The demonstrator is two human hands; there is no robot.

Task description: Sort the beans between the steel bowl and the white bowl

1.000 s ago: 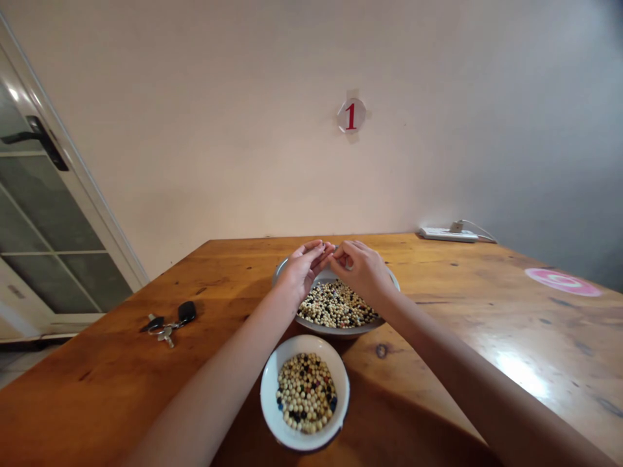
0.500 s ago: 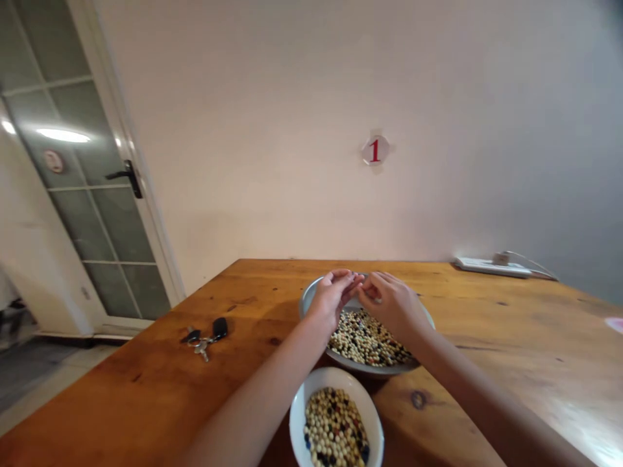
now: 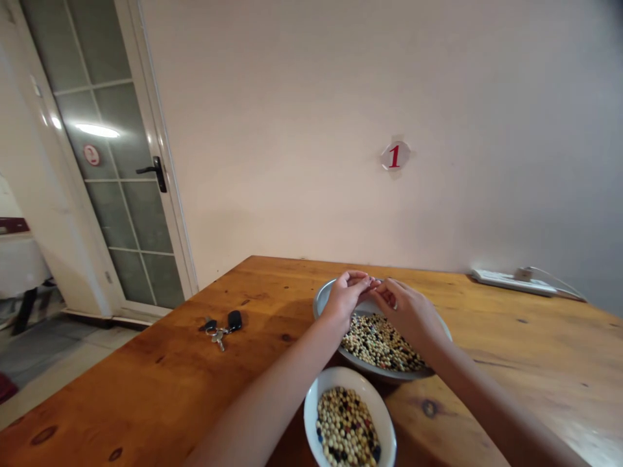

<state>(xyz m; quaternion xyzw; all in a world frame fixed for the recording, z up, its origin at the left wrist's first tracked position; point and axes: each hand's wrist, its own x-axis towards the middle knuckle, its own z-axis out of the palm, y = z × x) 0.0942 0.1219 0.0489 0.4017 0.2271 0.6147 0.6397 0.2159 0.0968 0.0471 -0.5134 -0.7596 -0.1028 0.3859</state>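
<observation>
Head view. Hands?

— Two: left hand (image 3: 346,299) and right hand (image 3: 406,314), both raised, fingers curled, fingertips (image 3: 372,283) pinched together just above the far rim of the metal bowl (image 3: 384,373). Contents of the pinch hidden. One ring (image 3: 394,305) on a finger of the right hand.

— Work in hand?

— Fingertip handling over that bowl; nothing surer from this view. Next move: a place for whatever sits in the pinch, so a release over one bowl or the other. Which one, not determinable.

— Vessels, count?

— Two, both on the table (image 3: 146,383): the metal bowl, right of centre, and one white bowl (image 3: 335,376), bottom centre, just in front of it. Mixed round beads (image 3: 377,344) in both, pale with dark among them; too many to count.

— Remainder?

— One key fob (image 3: 234,320) with keys (image 3: 217,335), left of the bowls. One power strip (image 3: 511,280), far right of the table. Two numbered stickers: "1" (image 3: 394,155) on the wall (image 3: 292,130), "2" (image 3: 91,155) on the glass door (image 3: 126,214), upper left.
</observation>
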